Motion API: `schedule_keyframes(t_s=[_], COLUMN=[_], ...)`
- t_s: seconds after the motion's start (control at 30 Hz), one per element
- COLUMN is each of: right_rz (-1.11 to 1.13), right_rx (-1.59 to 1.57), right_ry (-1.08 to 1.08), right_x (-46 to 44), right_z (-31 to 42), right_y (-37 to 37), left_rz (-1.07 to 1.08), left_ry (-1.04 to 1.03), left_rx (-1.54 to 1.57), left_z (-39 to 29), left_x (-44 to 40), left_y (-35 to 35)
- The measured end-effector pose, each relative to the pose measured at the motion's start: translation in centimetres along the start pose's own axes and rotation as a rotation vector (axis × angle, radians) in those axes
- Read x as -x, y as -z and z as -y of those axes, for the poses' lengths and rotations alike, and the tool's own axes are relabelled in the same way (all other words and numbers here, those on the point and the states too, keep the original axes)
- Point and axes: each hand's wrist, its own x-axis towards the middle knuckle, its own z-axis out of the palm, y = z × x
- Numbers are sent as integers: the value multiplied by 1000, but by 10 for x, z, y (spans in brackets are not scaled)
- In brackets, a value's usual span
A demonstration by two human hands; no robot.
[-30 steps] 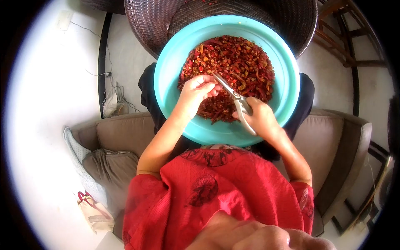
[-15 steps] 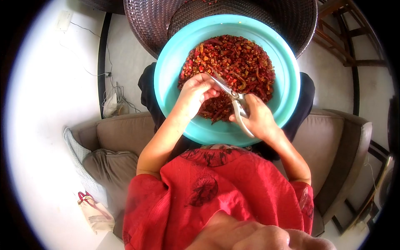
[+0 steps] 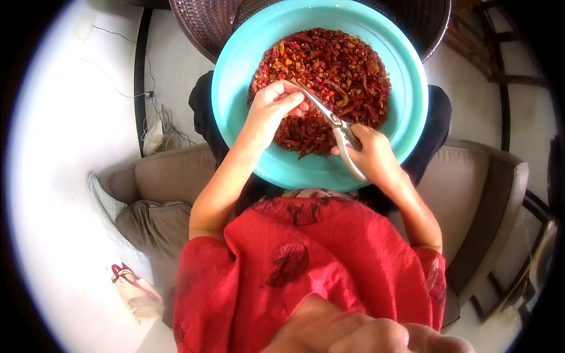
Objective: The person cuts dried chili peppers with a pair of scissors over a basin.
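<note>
A turquoise basin (image 3: 232, 88) rests on my lap, holding a heap of cut dried red chilies (image 3: 329, 65). My right hand (image 3: 374, 150) is closed around the handles of a pair of scissors (image 3: 321, 106) with pale grips, their blades pointing up and left over the chilies. My left hand (image 3: 276, 106) is pinched at the scissor tips, above the left part of the heap. What sits between its fingertips is too small to make out. The blades look nearly closed.
Beyond the basin stands a dark woven basket (image 3: 197, 23). I sit on a grey-brown sofa (image 3: 465, 194), a dark cushion (image 3: 156, 226) at my left. Cables (image 3: 168, 123) lie on the floor to the left, near a cloth bag (image 3: 136, 294). A wooden stool or chair (image 3: 488, 53) is at the far right.
The basin and both hands sit slightly higher in the view. The scissor blades look closer together, and the right hand has shifted a little right. Both hands keep their grip.
</note>
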Motion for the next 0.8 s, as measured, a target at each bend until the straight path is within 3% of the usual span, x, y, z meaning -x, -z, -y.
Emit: schedule_keyframes(t_s=[0.13, 0.23, 0.27, 0.33, 0.47, 0.63, 0.73, 0.8], right_rz=[70, -64, -60, -95, -120, -175, -176, -183], right_rx=[-157, -171, -175, -315, -381, -417, -438, -480], right_ry=[-219, -134, -137, -166, -184, -86, -25, 29], right_x=[18, 33, 38, 47, 58, 69, 71, 72], right_z=[-4, -1, 1, 3, -2, -7, -11, -17], right_y=[5, 9, 9, 11, 8, 12, 20, 20], left_rz=[32, -174, -175, 87, 307, 175, 51, 84], left_ry=[-98, -393, -387, -287, -174, -345, -223, -178], left_rx=[-169, -1010, -1012, -1328, -1612, -1560, -1327, -1274], left_z=[-6, -16, -15, -12, 30, 19, -11, -12], left_x=[4, 17, 23, 33, 42, 36, 32, 30], left_y=[-4, -12, -11, -10, -25, -17, -25, -29])
